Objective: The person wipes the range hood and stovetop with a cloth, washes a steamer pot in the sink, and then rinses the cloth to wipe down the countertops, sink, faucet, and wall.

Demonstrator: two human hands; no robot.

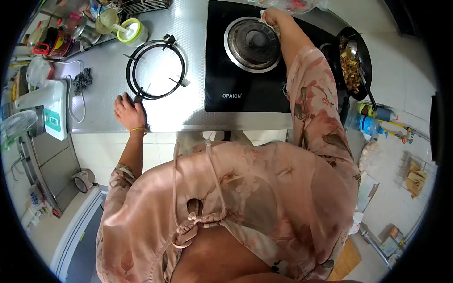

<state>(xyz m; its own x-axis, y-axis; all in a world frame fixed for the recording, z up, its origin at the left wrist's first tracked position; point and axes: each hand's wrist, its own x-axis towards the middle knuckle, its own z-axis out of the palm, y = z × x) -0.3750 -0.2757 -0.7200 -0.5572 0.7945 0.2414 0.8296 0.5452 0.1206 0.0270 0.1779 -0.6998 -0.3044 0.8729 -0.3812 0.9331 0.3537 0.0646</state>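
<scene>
My right hand (271, 18) is closed on a pale cloth (276, 29) at the far side of the black gas stove (245, 96), beyond the left burner (254, 43). My left hand (128, 112) rests on the metal countertop (106, 106) near its front edge, fingers apart, beside the black pot-support ring (183, 66). The ring lies on the counter, off the stove. Whether my left fingertips touch the ring is hard to tell.
A wok (365, 52) with chopped food and a ladle stands at the right. At the left are a white scale (55, 106), a dark scouring pad (83, 81), a lidded green-rimmed jar (133, 33) and several condiment containers. Bottles (370, 126) stand right of the stove.
</scene>
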